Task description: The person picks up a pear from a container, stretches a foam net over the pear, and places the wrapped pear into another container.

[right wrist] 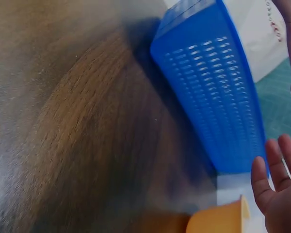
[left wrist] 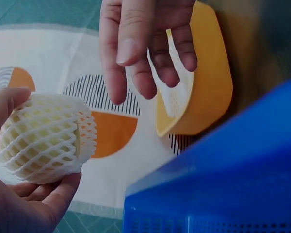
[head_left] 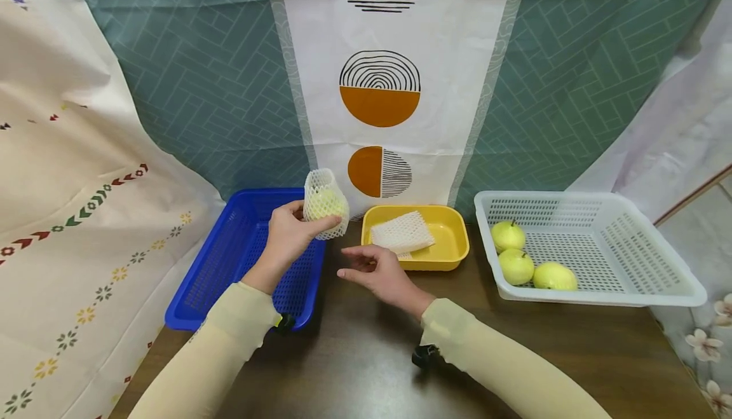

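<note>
In the head view my left hand [head_left: 290, 228] grips a pale yellow-green pear [head_left: 327, 205] wrapped in a white foam net sleeve [head_left: 321, 179], held up near the right side of the blue basket [head_left: 243, 241]. Thumb and fingers curl round the net in the left wrist view, where the sleeve [left wrist: 87, 131] extends past the fruit at one end. My right hand [head_left: 384, 274] hovers apart from the pear, in front of the yellow tray [head_left: 460, 241], with relaxed fingers and nothing in them. Inside that tray lie white foam net sleeves [head_left: 403, 233], flattened.
At the right a white basket [head_left: 629, 298] holds three bare pears [head_left: 553, 276] along its left side. All the containers stand on a dark wooden table [head_left: 366, 355]. Patterned cloth [head_left: 217, 75] hangs behind, and a cream cloth [head_left: 68, 215] borders the left.
</note>
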Demonstrator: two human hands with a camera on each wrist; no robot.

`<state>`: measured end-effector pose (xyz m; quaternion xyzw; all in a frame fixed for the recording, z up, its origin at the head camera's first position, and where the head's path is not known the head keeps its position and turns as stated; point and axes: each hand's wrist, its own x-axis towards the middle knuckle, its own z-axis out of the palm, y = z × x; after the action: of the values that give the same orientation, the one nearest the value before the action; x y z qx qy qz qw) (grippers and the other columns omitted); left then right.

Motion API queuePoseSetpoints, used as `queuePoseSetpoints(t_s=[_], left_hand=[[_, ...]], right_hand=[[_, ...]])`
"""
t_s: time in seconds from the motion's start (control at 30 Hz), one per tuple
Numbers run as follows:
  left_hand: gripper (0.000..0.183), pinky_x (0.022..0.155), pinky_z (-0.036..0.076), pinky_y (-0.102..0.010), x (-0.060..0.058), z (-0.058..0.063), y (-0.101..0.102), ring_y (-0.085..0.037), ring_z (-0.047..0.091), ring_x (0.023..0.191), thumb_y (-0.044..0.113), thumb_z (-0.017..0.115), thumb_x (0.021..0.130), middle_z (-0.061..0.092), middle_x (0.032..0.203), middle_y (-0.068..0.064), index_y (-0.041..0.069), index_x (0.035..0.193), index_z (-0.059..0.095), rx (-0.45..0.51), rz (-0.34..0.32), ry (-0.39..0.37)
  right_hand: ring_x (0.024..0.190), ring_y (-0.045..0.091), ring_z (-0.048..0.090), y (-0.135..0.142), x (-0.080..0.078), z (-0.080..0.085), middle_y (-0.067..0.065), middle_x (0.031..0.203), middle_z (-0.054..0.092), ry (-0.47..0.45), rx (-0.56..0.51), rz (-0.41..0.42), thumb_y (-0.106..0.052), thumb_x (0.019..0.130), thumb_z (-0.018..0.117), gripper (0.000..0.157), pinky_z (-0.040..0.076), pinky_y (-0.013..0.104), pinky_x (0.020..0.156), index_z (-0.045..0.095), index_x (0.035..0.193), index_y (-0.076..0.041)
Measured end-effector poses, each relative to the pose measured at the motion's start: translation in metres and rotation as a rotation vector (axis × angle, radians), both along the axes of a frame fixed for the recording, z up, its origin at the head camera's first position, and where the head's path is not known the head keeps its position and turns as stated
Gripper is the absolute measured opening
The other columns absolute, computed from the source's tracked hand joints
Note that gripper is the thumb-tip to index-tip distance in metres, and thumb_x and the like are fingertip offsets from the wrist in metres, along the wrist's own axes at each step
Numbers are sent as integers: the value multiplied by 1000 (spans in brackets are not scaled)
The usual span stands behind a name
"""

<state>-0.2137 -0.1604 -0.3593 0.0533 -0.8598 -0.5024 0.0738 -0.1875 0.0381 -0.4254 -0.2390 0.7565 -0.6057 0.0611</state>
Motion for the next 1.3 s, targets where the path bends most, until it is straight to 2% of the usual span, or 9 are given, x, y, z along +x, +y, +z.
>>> queuePoseSetpoints(t_s=[0.17, 0.37, 0.43, 0.6, 0.7, 0.83, 1.03, 1.2, 1.3], left_hand=[[77, 69, 54, -29, -1, -4, -13, -19, 61, 88, 65, 78, 57, 65, 100, -2, 15, 114, 62, 6, 27, 1], [79, 70, 53, -27, -2, -12, -23, -19, 60, 90, 65, 78, 57, 65, 102, -2, 15, 116, 61, 3, 49, -20], [78, 70, 52, -28, -3, -13, -27, -18, 59, 90, 64, 78, 56, 65, 102, -2, 16, 116, 61, 11, 63, -25], [81, 74, 52, -28, -6, -15, -37, -18, 59, 93, 65, 77, 57, 63, 105, -2, 16, 119, 58, 26, 83, -50], [85, 79, 53, -32, -8, -17, -43, -20, 59, 96, 65, 76, 59, 62, 109, -3, 14, 124, 55, 33, 93, -72], [89, 80, 53, -33, -12, -20, -50, -20, 60, 97, 65, 76, 59, 61, 111, -5, 12, 127, 53, 30, 115, -79], [90, 75, 50, -28, -21, -23, -62, -18, 58, 94, 67, 76, 57, 61, 108, -4, 13, 125, 54, 15, 132, -72], [94, 79, 50, -31, -30, -23, -72, -19, 57, 97, 67, 76, 57, 59, 111, -4, 12, 129, 51, 3, 134, -81], [94, 81, 51, -33, -36, -24, -78, -19, 57, 98, 67, 76, 58, 58, 112, -4, 12, 130, 50, -9, 121, -86]], right_hand=[[93, 34, 61, -18, 1, -5, 10, 106, 65, 98, 23, 43, -17, 79, 75, 37, 54, 39, 79, 67, 114, -10], [95, 38, 60, -33, -6, -23, 19, 107, 63, 98, -1, 51, -16, 78, 75, 39, 52, 47, 82, 66, 114, -4], [96, 36, 60, -37, -10, -32, 16, 109, 63, 79, 7, 37, -21, 78, 76, 40, 51, 48, 84, 67, 115, -8], [99, 24, 62, -44, -21, -51, 1, 113, 64, 32, 39, 24, -38, 77, 75, 42, 52, 41, 87, 67, 116, -25], [98, 17, 64, -49, -23, -52, -7, 112, 65, 23, 46, 11, -42, 77, 74, 39, 53, 32, 84, 68, 114, -28], [92, 8, 65, -55, -24, -52, -10, 106, 68, 24, 29, -7, -39, 79, 72, 32, 53, 22, 77, 71, 108, -24], [92, 3, 64, -61, -25, -52, -9, 102, 71, 31, -28, 1, -32, 81, 72, 27, 54, 21, 77, 74, 103, -17], [93, 6, 66, -59, -17, -41, 0, 101, 72, 11, -79, 24, -22, 82, 72, 25, 54, 20, 78, 73, 103, -9], [94, 10, 67, -57, -11, -31, 8, 103, 72, 2, -95, 33, -16, 83, 71, 22, 53, 20, 79, 73, 102, -7]])
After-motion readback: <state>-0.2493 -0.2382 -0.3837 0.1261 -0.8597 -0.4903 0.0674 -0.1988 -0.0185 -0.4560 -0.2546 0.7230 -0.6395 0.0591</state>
